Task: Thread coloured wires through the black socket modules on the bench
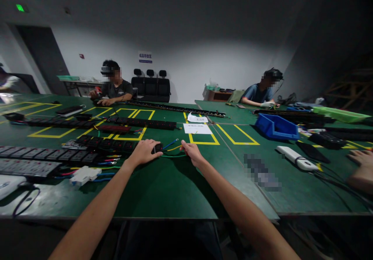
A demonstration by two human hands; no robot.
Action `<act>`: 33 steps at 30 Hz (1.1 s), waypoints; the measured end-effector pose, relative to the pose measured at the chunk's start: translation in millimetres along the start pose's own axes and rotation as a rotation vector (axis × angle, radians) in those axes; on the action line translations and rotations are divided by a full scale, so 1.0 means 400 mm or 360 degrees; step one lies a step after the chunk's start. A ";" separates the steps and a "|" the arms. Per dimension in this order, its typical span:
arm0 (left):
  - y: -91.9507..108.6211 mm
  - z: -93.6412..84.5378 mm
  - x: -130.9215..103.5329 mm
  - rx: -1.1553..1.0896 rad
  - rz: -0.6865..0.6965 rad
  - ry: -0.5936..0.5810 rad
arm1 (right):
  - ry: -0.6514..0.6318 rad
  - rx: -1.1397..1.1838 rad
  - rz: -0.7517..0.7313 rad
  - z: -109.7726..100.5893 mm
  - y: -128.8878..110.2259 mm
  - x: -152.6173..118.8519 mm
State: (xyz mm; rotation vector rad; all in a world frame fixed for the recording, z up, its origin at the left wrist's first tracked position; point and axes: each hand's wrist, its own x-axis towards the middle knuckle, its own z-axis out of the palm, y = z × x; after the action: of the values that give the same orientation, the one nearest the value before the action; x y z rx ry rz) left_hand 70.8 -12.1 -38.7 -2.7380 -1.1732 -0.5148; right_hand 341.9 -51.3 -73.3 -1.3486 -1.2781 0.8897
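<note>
My left hand point(145, 152) grips the end of a black power strip point(115, 145) lying on the green table, fingers over its top and thumb at the near side. From that end come a blue wire point(171, 143) with a metal terminal, a yellow wire point(174, 148) and a green wire point(175, 156). The yellow wire's tip is pinched between the thumb and fingers of my right hand point(192, 153). The green wire runs under or behind that hand, and where it ends is hidden. The blue wire's tip stands free between my hands.
More power strips point(32, 168) and a white connector block point(85, 175) lie left. White paper point(197, 128) lies ahead. Rightward are a blue bin point(276, 127), a white power bank point(297, 158) and another person's hand point(361, 159). Two people sit across the table point(175, 198).
</note>
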 end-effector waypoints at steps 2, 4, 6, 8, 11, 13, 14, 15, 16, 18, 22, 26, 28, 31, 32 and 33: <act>0.000 0.001 -0.001 0.0000 0.0004 0.0011 | 0.0012 0.0017 0.0022 -0.002 -0.003 -0.003; 0.000 0.001 -0.001 0.0002 0.0010 0.0027 | 0.0018 0.0008 0.0032 -0.007 -0.007 -0.004; 0.001 -0.002 -0.003 0.0005 0.0020 0.0050 | 0.0045 -0.0029 0.0022 -0.013 -0.010 -0.005; 0.009 -0.007 -0.005 0.0012 0.0038 0.0088 | 0.0096 -0.0087 -0.0012 -0.019 -0.011 -0.005; 0.037 -0.017 -0.005 0.0033 0.0082 0.0186 | 0.0153 -0.0174 -0.0070 -0.025 -0.008 -0.005; 0.067 -0.021 -0.003 0.0046 0.0129 0.0251 | 0.0170 -0.0204 -0.0079 -0.025 -0.005 -0.005; 0.084 -0.021 0.000 0.0050 0.0162 0.0271 | 0.0180 -0.0210 -0.0075 -0.024 -0.003 -0.005; 0.101 -0.020 0.002 0.0053 0.0201 0.0283 | 0.0193 -0.0212 -0.0069 -0.022 -0.001 -0.005; 0.116 -0.017 0.005 0.0056 0.0248 0.0284 | 0.0205 -0.0212 -0.0065 -0.020 0.000 -0.005; 0.142 -0.008 0.010 0.0067 0.0343 0.0270 | 0.0222 -0.0207 -0.0068 -0.016 0.002 -0.006; 0.159 0.015 0.013 0.0087 0.0458 0.0223 | 0.0251 -0.0171 -0.0083 -0.006 0.006 -0.006; 0.150 0.033 0.010 0.0072 0.0407 0.0220 | 0.0297 -0.0101 -0.0087 0.006 0.009 -0.004; 0.144 0.037 0.008 0.0050 0.0367 0.0222 | 0.0314 -0.0056 -0.0080 0.011 0.009 -0.002; 0.139 0.040 0.008 0.0021 0.0332 0.0210 | 0.0320 0.0003 -0.0060 0.014 0.010 0.000; 0.138 0.040 0.008 0.0015 0.0324 0.0206 | 0.0319 0.0017 -0.0054 0.014 0.010 0.000; 0.137 0.041 0.008 0.0011 0.0315 0.0202 | 0.0317 0.0029 -0.0050 0.013 0.010 0.000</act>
State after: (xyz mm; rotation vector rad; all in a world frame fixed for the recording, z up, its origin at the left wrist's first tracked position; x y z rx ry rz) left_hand 116.7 -43.9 -51.5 -2.7294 -0.8621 -0.6458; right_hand 337.6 -50.0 -78.1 -1.3633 -1.1319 0.7241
